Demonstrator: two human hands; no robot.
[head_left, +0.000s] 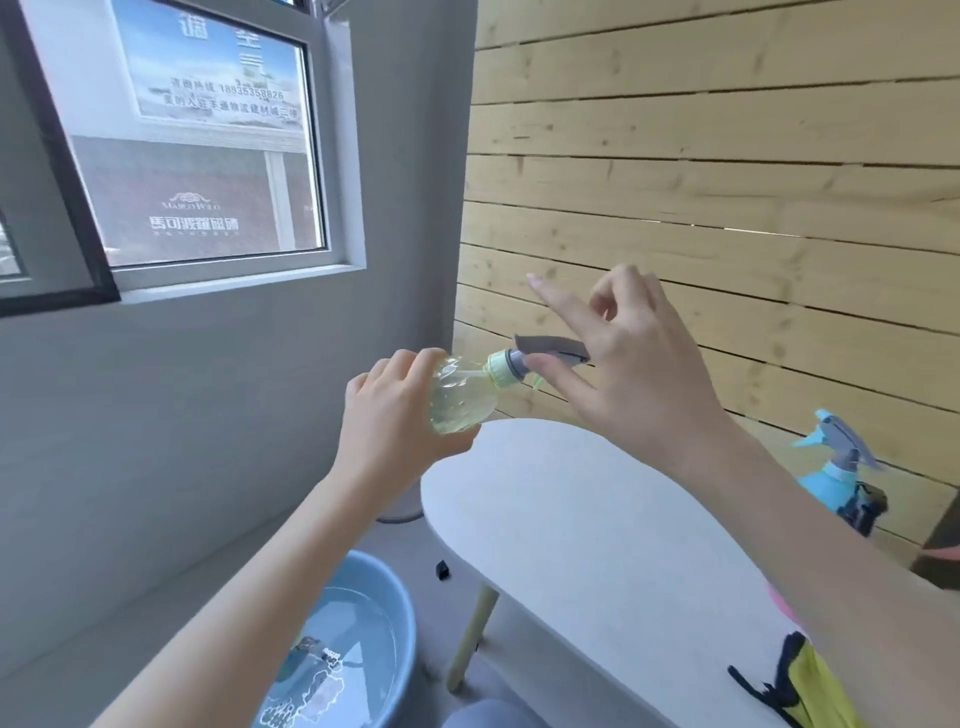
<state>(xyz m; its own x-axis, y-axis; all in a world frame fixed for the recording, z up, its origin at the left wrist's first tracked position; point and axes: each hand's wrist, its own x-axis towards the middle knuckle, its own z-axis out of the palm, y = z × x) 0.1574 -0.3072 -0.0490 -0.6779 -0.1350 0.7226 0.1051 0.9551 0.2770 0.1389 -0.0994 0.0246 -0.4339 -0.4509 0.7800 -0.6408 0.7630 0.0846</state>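
My left hand (395, 415) grips a small clear yellow-green spray bottle (460, 397), tilted on its side above the far end of a white oval table (597, 530). Its green collar and grey trigger head (550, 353) point right. My right hand (639, 358) is at the head: the thumb touches it near the collar, the index finger stretches out to the upper left, and the head lies against the palm. Whether the other fingers grip the head is hidden.
A blue spray bottle (836, 467) stands at the table's right edge. A blue basin (363, 649) with water sits on the floor at lower left. A yellow-and-black cloth (810, 686) lies at the near right. A window and grey wall are left, a wooden slat wall ahead.
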